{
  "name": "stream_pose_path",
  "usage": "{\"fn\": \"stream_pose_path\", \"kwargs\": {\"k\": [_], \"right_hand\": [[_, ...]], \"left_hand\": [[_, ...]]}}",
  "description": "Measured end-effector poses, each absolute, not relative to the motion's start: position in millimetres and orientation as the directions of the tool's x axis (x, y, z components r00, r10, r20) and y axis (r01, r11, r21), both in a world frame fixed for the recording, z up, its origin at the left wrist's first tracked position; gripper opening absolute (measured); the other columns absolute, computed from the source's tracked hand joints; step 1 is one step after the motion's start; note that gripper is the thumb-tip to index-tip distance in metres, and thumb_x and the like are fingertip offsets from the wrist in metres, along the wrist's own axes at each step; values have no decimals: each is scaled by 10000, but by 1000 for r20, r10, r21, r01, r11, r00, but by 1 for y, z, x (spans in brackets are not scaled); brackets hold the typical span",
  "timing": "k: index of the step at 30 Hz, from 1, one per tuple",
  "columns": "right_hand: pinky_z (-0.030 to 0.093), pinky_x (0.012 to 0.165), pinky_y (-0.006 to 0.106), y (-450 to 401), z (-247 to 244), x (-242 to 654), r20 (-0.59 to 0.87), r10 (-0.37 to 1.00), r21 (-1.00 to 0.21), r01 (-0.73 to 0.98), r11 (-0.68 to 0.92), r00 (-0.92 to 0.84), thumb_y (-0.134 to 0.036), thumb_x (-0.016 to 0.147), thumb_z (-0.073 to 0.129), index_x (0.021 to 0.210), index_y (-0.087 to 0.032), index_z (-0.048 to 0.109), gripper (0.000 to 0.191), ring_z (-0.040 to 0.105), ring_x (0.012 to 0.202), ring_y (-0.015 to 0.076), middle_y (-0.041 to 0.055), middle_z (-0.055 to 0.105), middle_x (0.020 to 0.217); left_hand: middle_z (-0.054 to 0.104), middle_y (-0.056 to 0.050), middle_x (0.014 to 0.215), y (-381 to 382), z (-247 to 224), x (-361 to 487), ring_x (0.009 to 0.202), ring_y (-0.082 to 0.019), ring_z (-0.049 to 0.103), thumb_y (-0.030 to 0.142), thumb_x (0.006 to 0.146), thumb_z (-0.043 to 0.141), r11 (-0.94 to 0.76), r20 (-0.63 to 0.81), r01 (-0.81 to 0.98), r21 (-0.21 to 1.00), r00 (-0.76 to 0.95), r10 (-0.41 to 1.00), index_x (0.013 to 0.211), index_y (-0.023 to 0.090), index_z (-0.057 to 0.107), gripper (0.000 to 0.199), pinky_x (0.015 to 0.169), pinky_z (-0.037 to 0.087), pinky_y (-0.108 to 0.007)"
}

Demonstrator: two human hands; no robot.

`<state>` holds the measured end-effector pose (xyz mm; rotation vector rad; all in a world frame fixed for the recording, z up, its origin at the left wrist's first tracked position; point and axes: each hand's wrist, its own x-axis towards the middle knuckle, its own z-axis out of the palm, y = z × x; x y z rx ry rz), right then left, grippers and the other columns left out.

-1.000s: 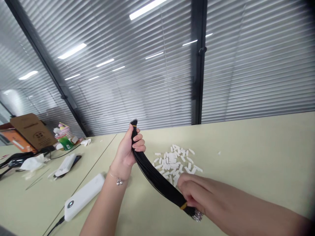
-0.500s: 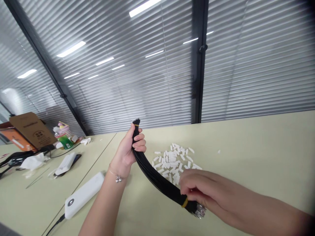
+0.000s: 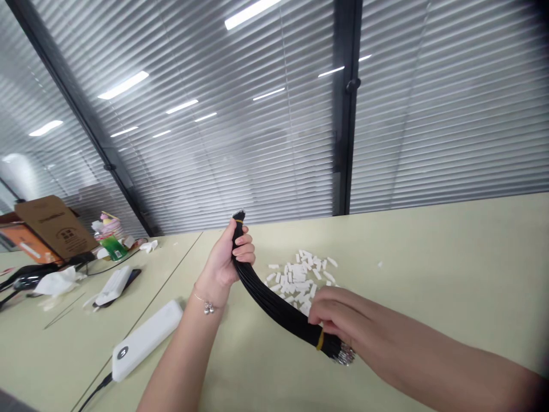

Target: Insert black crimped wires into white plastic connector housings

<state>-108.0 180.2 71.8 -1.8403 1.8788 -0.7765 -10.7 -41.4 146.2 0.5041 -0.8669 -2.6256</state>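
Observation:
A thick bundle of black wires (image 3: pixel 274 304) curves down to the right above the table, with a yellow band near each end and bare metallic tips at the lower end. My left hand (image 3: pixel 229 252) is wrapped round its upper end. My right hand (image 3: pixel 338 315) grips the bundle near the lower yellow band, its fingertips partly hidden. Behind the bundle, many small white pieces (image 3: pixel 298 276) lie in a loose pile on the table.
On the pale table (image 3: pixel 450 269) lies a white power bank (image 3: pixel 147 340) with a black cable. Farther left are a white device (image 3: pixel 114 285), crumpled tissue (image 3: pixel 59 281), a green container (image 3: pixel 114 247) and a cardboard box (image 3: pixel 64 229). Blinds (image 3: pixel 240 126) stand behind.
My right hand and the lower end of the bundle have moved slightly up and to the left. My left hand has barely shifted and keeps its hold.

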Motion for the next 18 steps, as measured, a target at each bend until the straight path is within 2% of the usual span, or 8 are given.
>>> {"fn": "stream_pose_path", "kwargs": {"k": [3,8,10,12,15,18], "right_hand": [[409,854,256,178,69,-108,128,-991,-559,-828,-48,-29,2,880,279,1064,-214,537,384,522,973,144,38,493,1120],[379,723,262,174,76,-108,90,-996,-509,-859,-53,8,17,852,281,948,-197,501,321,479,819,139,39,485,1044],[373,717,275,175,83,-110,50,-998,-560,-827,-51,28,-41,901,284,904,-196,453,229,454,803,143,41,482,1036],[383,730,290,176,91,-115,25,-999,-668,-743,-52,48,-166,978,265,866,-195,404,181,438,809,153,48,475,1005],[391,748,296,179,99,-124,62,-994,-797,-596,-103,89,-350,1034,228,837,-197,376,290,422,828,164,50,459,937],[370,729,290,180,101,-132,108,-988,-824,-547,-151,110,-452,1040,238,823,-199,368,358,400,811,161,39,441,898]], "left_hand": [[304,94,497,-42,146,-10,277,-13,336,427,1071,234,-761,-222,204,616,-882,-417,762,129,461,485,290,253,-91],[304,93,493,-42,145,-11,274,-14,333,425,1071,230,-765,-223,202,612,-884,-412,758,130,461,489,287,249,-92],[306,92,494,-41,145,-11,275,-17,334,424,1070,241,-769,-226,192,610,-888,-400,760,130,464,483,285,251,-95],[307,92,496,-40,145,-12,277,-20,332,426,1069,247,-774,-230,178,607,-893,-386,763,128,467,480,284,251,-99],[305,92,498,-40,145,-12,276,-18,327,433,1068,244,-776,-233,159,610,-900,-367,766,123,475,491,283,249,-99],[295,93,497,-40,147,-10,272,-14,322,438,1067,240,-768,-226,156,621,-903,-366,762,122,478,500,282,235,-89]]}}
